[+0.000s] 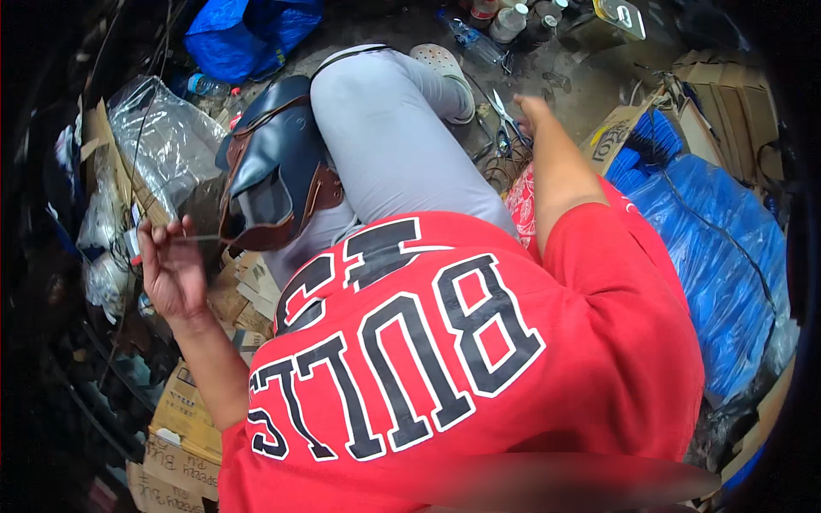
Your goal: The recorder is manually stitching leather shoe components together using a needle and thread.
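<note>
Across my lap lies a dark blue leather shoe (pixel 272 141) with brown trim, its opening toward me. Raised to the left of it, my left hand (pixel 178 272) has its fingers curled, and a thin thread (pixel 203 238) runs from them to the shoe's edge. A small white and red piece (pixel 132 245) shows beside these fingers; I cannot make out what it is. My right hand (pixel 532 115) reaches out beyond my right knee, close to metal scissors (pixel 501 115) on the floor. Its fingertips are mostly hidden, and whether they touch the scissors is unclear.
Clear plastic wrapping (pixel 162 128) and cardboard boxes (pixel 184 410) lie at left. A blue bag (pixel 248 38) and several bottles (pixel 509 24) stand at the far side. On the right are a large blue plastic-wrapped bundle (pixel 710 256) and more cardboard (pixel 731 103).
</note>
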Motion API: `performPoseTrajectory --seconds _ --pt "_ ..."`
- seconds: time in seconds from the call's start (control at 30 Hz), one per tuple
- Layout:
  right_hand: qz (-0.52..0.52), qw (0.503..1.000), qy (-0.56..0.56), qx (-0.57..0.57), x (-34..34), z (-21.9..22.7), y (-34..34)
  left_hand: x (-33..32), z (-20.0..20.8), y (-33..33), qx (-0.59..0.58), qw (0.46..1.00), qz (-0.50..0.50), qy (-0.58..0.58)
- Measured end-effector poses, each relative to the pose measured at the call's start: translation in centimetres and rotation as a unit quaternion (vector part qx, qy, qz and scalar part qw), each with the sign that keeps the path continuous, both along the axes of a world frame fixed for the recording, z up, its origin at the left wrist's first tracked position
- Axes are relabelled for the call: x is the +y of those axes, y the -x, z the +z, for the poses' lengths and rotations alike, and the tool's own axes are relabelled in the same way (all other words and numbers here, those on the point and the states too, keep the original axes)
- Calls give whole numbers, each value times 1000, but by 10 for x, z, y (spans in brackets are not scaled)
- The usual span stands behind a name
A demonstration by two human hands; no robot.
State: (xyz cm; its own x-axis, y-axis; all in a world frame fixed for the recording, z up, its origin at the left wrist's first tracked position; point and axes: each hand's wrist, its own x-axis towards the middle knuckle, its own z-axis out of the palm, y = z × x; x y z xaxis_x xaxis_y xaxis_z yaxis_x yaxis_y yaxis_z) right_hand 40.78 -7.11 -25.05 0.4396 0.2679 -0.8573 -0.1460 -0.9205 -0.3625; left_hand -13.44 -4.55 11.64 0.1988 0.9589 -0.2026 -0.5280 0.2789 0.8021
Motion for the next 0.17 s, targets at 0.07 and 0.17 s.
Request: performPoseTrajectory --seconds 0.07,0.17 --pt "5 999 44 15 -16 -40 3 6 1 22 48 997 41 42" --pt "270 955 37 -115 -50 -111 -6 12 -15 65 102 988 59 101"
